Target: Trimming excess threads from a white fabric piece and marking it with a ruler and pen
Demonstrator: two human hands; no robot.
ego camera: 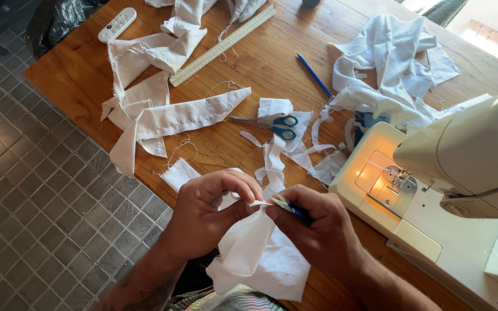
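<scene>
A floor of small grey square tiles (pixel 36 190) fills the left of the scene, and a bright patch of wall shows at the far right corner. Across the middle runs a warm brown wooden table (pixel 82 75), its long edge slanting from far left to near right. On its right end stands a cream sewing machine (pixel 462 173) with its lamp lit over the needle plate. Far right of centre lies a heap of white cloth (pixel 393 63); long white strips (pixel 157 109) sprawl at the far left, with smaller scraps between. A long pale ruler (pixel 223 45) lies slantwise at the far side, a white remote control (pixel 117 25) near the far left corner, a blue pencil (pixel 314 75) beside the heap, and blue-handled scissors (pixel 272 124) in the middle. At the near edge, the left hand (pixel 208 216) pinches the top of a white cloth piece (pixel 257 253) that hangs down over the table edge. The right hand (pixel 318 227), touching it, is closed around a small dark blue tool (pixel 292 208) whose tip meets the same fold.
</scene>
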